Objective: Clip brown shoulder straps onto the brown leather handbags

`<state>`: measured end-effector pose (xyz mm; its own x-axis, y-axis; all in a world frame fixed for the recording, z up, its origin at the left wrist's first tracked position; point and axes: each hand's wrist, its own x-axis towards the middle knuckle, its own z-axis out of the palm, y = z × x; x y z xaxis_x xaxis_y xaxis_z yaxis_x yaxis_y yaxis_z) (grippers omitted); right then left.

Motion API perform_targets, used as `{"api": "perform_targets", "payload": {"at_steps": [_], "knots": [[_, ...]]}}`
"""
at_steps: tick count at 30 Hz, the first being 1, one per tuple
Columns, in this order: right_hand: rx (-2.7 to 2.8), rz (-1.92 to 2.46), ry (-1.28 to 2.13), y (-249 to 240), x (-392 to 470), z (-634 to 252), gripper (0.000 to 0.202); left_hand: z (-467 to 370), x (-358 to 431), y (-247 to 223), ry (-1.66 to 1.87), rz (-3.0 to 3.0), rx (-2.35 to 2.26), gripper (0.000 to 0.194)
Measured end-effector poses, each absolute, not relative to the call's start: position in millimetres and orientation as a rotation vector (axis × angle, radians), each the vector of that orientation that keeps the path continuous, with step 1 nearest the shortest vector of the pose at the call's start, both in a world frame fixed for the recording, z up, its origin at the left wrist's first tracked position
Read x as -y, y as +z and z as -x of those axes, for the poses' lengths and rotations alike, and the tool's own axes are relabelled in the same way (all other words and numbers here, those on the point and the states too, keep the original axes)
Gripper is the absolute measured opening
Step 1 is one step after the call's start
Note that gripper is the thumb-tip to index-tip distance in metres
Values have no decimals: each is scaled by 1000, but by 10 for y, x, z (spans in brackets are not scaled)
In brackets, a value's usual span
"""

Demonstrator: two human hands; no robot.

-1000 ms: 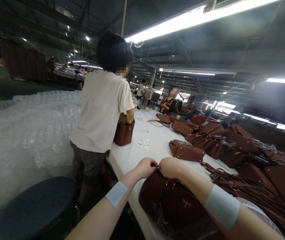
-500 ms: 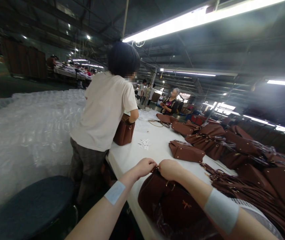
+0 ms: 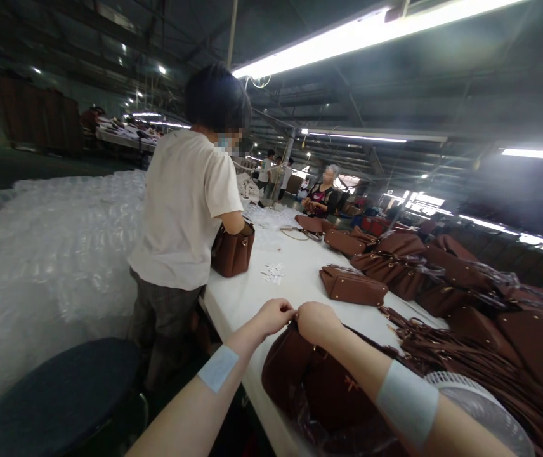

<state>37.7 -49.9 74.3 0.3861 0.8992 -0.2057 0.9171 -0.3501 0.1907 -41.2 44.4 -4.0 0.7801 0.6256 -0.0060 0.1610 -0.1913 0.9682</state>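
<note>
A dark brown handbag (image 3: 295, 368) with gold-coloured fittings rests on the near edge of the white table, clear plastic wrap on its lower front. My left hand (image 3: 275, 316) is closed in a pinch at the bag's top corner. Right beside it, fingertips almost meeting, my right hand (image 3: 318, 324) is closed on the same corner. A small metal fitting sits between the two hands, its details hidden by the fingers. My right forearm covers part of the bag's front.
Ahead on the left, a co-worker (image 3: 181, 203) reaches into another brown bag (image 3: 233, 254). Small white slips (image 3: 273, 273) lie on the white table (image 3: 295, 279). Brown bags (image 3: 352, 285) and straps (image 3: 433, 349) pile up at right, near a white plastic basket (image 3: 485, 406). A round stool (image 3: 57, 393) stands left.
Both hands stay at the bag's corner, the right one turned slightly and shifted a little left. The co-worker has leaned left, the arm now deeper in the other bag.
</note>
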Motion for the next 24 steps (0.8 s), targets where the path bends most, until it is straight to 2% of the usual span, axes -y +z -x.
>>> {"api": "perform_targets", "payload": {"at_steps": [6,10,14,17,20,24], "knots": [[-1607,-2454,-135,756,497,-403,28,361,-435,-111,383,-1467,-577,25],[-1725,-2465,-251,899,622,-490,26,372,-424,-156,541,-1389,-623,31],[-1866,-2556,-523,1060,827,-671,23,417,-354,-71,749,-1276,-545,30],[-1966,-2705,-851,1066,948,-811,15,425,-280,44,805,-1224,-463,30],[-1998,-2795,-1169,969,1020,-883,20,411,-223,130,806,-1263,-433,24],[-2140,-2860,-1257,818,1052,-875,22,417,-162,175,719,-1288,-395,21]]}}
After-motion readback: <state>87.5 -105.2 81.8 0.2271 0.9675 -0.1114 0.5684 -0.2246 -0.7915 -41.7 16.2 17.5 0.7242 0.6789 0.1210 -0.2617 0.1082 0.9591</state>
